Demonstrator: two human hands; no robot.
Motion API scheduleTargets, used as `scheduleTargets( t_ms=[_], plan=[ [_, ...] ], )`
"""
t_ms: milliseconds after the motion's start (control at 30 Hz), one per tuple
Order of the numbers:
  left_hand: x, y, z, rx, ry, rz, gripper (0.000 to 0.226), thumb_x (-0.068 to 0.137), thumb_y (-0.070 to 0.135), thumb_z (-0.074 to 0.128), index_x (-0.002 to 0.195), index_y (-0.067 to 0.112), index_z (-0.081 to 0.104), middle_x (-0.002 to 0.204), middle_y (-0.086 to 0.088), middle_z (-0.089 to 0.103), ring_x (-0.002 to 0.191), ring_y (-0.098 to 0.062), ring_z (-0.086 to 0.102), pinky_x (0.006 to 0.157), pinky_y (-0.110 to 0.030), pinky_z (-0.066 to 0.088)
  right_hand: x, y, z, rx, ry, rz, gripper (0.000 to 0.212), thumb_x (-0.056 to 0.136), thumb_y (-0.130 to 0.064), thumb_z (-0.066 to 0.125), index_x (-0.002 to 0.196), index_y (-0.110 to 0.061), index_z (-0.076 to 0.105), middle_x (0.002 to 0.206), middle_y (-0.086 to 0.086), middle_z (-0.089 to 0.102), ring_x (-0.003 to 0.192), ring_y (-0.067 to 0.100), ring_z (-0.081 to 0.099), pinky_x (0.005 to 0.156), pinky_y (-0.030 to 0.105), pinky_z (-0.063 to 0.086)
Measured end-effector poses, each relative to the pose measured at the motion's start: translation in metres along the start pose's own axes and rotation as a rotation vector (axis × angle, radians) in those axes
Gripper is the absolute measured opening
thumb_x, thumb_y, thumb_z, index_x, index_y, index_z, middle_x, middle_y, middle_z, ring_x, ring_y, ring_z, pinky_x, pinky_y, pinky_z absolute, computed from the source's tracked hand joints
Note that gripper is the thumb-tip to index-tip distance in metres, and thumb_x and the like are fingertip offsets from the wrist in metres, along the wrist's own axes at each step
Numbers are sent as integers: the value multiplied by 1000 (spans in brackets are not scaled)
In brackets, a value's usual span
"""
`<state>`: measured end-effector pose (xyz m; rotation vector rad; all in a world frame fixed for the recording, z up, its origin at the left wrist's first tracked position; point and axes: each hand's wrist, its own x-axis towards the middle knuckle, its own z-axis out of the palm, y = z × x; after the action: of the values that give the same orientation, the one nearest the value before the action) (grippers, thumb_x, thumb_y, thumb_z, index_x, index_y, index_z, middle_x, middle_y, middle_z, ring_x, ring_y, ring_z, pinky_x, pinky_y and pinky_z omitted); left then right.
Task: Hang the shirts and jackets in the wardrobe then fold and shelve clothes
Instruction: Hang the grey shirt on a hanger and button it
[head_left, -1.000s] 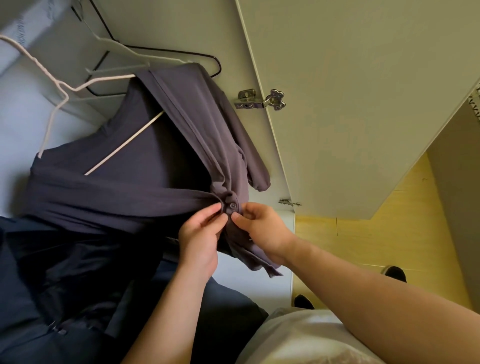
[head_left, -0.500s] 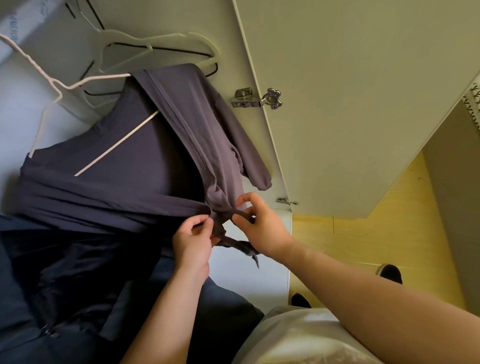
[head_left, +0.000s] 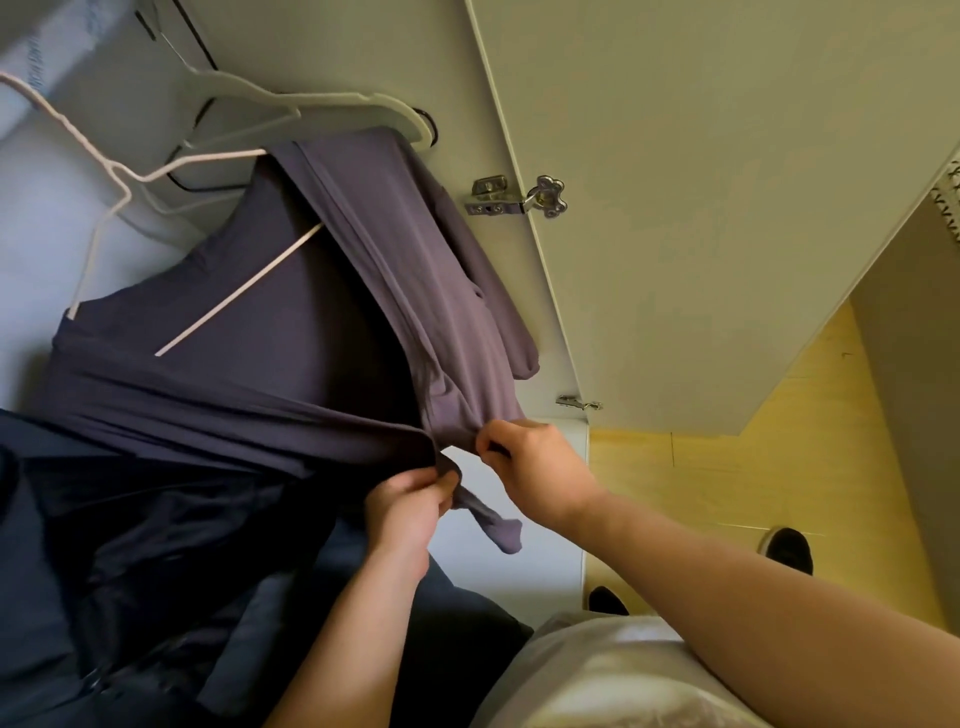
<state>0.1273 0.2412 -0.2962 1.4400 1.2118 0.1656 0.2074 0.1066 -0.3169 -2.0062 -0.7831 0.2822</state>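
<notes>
- You stand in a home, at a clothes wardrobe: its pale wardrobe door hangs open on a small metal hinge.
- Left of the door, inside the cabinet, pale hangers hang, and one carries a purple shirt.
- Further left of the door and lower, dark jackets hang close together.
- Beneath the door runs a yellow wood-pattern floor, with your dark shoe on it.
</notes>
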Motion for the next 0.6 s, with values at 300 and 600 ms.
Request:
scheduleTargets(
  t_ms=[300,600],
  plan=[
    [10,-11,3,229,30,106,6,97,9,63,99,12,67,85,-2,71,68,-12,69,55,-23,50,-3,-7,-5,-134,-122,201,17,93,-8,59,106,-17,63,99,9,65,85,31,62,76,39,56],
    [2,2,-3,414,-53,375,14,91,17,70,78,21,72,76,4,75,74,-12,70,66,-25,52,2,-7,-1,-82,-83,210,17,89,-6,59,96,-12,74,103,10,61,89,29,61,78,32,49]
  ],
)
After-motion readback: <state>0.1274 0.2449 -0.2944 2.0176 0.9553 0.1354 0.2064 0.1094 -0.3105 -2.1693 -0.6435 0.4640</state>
